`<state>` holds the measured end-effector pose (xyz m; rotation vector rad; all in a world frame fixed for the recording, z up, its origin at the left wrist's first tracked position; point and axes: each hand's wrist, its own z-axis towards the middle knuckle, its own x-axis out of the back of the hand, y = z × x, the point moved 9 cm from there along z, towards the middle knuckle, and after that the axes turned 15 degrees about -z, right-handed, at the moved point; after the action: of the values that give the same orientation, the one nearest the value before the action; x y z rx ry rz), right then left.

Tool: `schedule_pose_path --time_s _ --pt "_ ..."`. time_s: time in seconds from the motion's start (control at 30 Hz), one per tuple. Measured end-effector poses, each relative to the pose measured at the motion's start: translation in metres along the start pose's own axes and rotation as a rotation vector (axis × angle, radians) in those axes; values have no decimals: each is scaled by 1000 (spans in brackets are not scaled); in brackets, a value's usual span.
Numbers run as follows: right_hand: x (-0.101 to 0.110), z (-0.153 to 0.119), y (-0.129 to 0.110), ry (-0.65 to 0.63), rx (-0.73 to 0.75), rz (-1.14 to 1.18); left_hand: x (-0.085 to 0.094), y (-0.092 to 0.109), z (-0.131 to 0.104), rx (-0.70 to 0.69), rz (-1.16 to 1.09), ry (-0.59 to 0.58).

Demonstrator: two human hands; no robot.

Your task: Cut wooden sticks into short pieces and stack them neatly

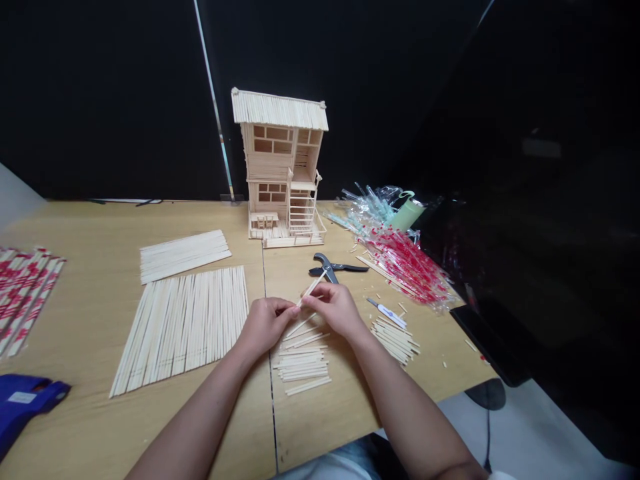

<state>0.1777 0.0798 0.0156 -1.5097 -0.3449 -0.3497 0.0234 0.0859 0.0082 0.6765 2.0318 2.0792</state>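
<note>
A: how do the sticks point(314, 285) look?
B: pale, thin, straight-ish, pinched in both hands, left point(267, 325) and right point(337, 308), in front of the little stick house point(285, 167).

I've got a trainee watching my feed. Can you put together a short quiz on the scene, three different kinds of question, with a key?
1. True or false: the right hand, its fingers on a thin stick, is closer to the model house than to the pliers.
2. Which lies at the far edge of the pile of short sticks beside the right forearm?
A) the green cylinder
B) the craft knife
C) the computer mouse
3. Fill in: the blue tool sits at the ____ edge of the view.

Key: 1 false; 2 B; 3 left
</note>
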Motion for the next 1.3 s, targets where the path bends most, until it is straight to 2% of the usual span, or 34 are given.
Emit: schedule_pose_path --time_s 0.1,0.13,0.2,0.3,0.37,0.43,0.7,0.83,1.03,1.2,1.3 --pt "46 4 -2 160 94 -470 0 -4 0 41 8 1" --pt "62 5 6 206 46 -648 -1 -6 0 58 1 -5" --pt "81 8 32 152 -134 -910 -2 -7 0 74 7 -17" --pt "84 8 64 -38 -280 -1054 -2 -5 0 50 63 -27" --pt "78 9 70 -105 -288 -1099 0 -4 0 38 97 -26" --pt "73 9 67 -116 -280 -1135 2 -3 0 30 132 -16" --pt "67 3 27 67 -167 -1113 12 9 -2 -55 467 36" --pt "71 -8 16 142 -187 -951 21 7 -2 -32 529 89" --pt "51 -38 19 -113 -136 -561 30 7 -1 11 590 122" --pt "40 -59 28 -164 -137 -365 26 6 -1 6 617 109" --pt "35 -63 25 -178 -139 -348 20 9 -3 -13 668 92"
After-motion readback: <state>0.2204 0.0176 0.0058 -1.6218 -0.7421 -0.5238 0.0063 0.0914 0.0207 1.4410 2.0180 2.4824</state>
